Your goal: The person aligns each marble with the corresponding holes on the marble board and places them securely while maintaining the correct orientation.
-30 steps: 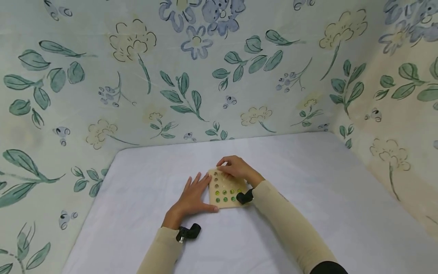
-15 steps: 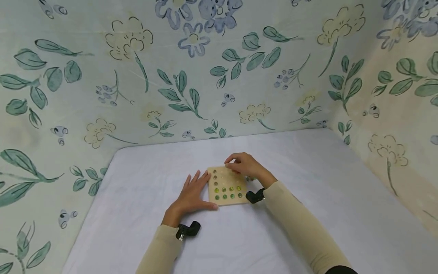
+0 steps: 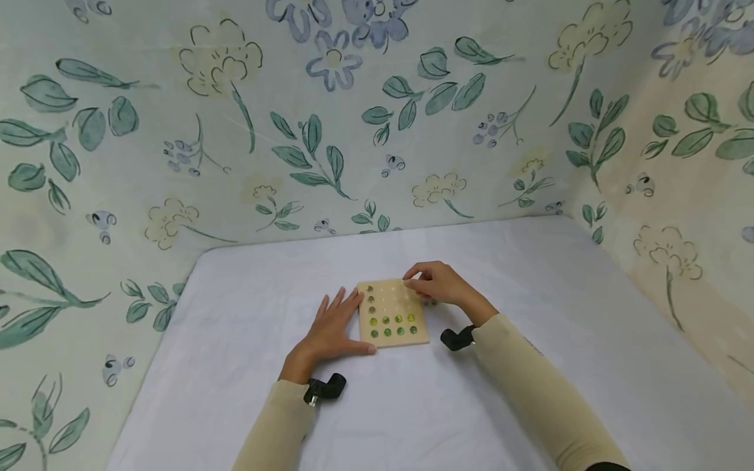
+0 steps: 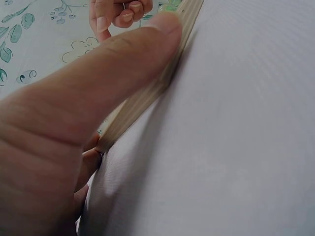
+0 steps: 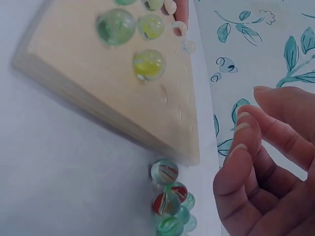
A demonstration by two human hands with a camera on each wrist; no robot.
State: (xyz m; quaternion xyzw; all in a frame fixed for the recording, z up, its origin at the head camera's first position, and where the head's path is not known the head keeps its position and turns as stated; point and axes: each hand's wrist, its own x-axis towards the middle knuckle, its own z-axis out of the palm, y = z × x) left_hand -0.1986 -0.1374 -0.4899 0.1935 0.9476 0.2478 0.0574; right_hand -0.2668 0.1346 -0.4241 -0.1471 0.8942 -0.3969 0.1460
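floral backdrop (image 3: 365,157) (green leaves (image 3: 441,98), blue blooms (image 3: 334,60)) | white table surface (image 3: 518,288)

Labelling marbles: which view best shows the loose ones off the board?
Right wrist: the loose marbles appear large, red and green swirls clear, beside the board. Head shows them small, indistinct, near the right hand; left wrist shows none identifiable.

From the wrists, looks dim around the left thumb (image 4: 118,69), with soft shadow (image 4: 142,160) on the cloth (image 4: 241,137) beside it, and kinda blurry on the board (image 5: 93,73) left of the right hand (image 3: 440,282).
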